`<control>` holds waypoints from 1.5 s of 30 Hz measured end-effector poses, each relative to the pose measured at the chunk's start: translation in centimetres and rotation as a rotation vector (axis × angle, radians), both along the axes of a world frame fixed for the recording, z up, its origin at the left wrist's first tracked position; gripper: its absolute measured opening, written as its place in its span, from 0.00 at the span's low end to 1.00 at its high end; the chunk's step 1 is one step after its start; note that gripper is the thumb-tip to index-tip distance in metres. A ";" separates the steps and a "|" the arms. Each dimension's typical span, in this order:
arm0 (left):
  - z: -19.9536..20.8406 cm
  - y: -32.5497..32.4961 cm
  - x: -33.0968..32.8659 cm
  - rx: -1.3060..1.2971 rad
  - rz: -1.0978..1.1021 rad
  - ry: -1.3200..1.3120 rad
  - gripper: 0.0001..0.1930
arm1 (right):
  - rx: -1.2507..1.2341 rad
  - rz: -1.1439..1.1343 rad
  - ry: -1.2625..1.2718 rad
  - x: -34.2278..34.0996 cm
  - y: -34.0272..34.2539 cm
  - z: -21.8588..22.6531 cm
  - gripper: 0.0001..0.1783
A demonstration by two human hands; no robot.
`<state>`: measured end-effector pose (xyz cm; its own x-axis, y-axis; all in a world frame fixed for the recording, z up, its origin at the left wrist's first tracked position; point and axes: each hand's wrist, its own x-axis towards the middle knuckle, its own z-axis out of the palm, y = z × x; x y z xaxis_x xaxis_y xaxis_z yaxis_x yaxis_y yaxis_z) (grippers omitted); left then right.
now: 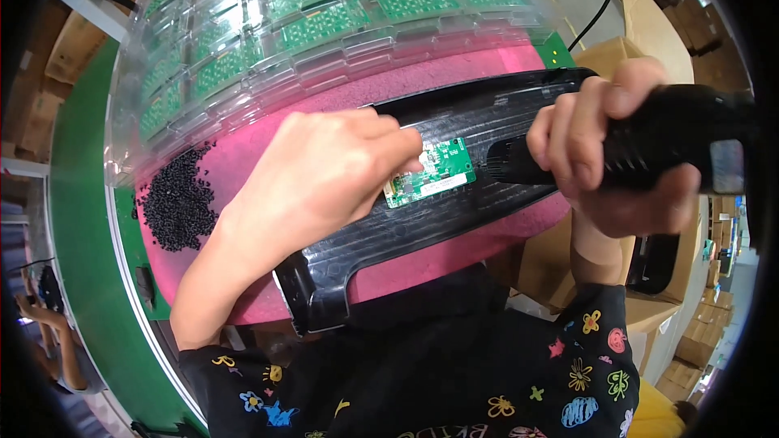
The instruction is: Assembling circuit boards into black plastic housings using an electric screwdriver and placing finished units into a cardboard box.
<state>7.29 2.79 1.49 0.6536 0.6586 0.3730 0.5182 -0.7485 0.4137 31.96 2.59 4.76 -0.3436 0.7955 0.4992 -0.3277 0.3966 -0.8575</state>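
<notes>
From where I stand, the green board (438,166) lies in the hollow of a long black shell (406,235), which rests aslant on a pink mat (251,142). The right hand (613,150) has its fingers wrapped around a black power driver (698,122), whose ribbed nose points at the board's right end, just beside it; I can't tell whether the tip touches anything there. The left hand (333,162) reaches over the board's other end, its fingers bunched close together, but their tips are partly hidden, so I can't say if they pinch a small part or only press the board down. To the left on the mat sits a heap of tiny black pieces (178,207), most likely screws, and beyond the shell are clear trays (324,32) filled with more green boards. I take the step in hand to be fixing the board into the shell, with the board placed and the driver ready. As I judge it, the next move calls for keeping the board still, setting the driver's tip squarely on a fastener, and pressing evenly without slipping onto the circuitry.
</notes>
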 end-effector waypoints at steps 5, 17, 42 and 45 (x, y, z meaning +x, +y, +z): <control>0.5 -0.6 0.1 -0.180 -0.102 0.191 0.08 | -0.049 -0.035 0.043 -0.3 0.1 -1.1 0.32; 0.3 -0.9 0.1 -0.258 -0.056 0.210 0.10 | -0.110 -0.114 -0.110 -1.6 -0.2 -1.3 0.33; 0.0 0.8 -0.1 -0.437 -0.108 -0.473 0.05 | 0.154 0.174 0.253 -2.7 1.1 2.0 0.32; 0.4 1.1 -0.8 -0.554 -0.068 -0.380 0.05 | 0.160 0.217 0.224 -3.0 1.6 1.7 0.33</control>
